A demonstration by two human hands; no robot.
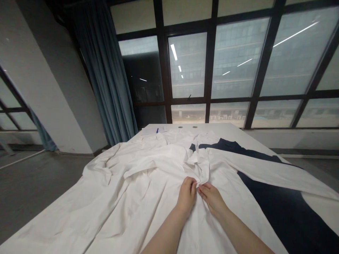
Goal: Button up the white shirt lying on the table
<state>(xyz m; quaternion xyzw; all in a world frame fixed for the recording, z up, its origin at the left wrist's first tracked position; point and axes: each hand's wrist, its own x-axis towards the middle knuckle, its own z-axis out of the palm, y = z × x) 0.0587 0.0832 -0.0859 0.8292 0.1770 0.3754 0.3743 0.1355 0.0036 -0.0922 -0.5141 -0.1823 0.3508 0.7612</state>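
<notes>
A white long-sleeved coat or shirt (143, 190) lies spread over the table, its front running down the middle. My left hand (187, 194) and my right hand (212, 198) meet at its front edge, fingertips almost touching. Both pinch the white cloth there, and the fabric bunches up just beyond them. Whether a button sits between the fingers is too small to make out. One white sleeve (265, 169) stretches out to the right, across a dark navy garment (286, 208) that lies partly underneath.
At the far end of the white table (219, 127) are a blue pen (157, 130) on paper (148, 131) and two round grommets. Beyond stand dark-framed windows (188, 67). A blue curtain (106, 77) hangs beside a grey pillar (53, 77) on the left.
</notes>
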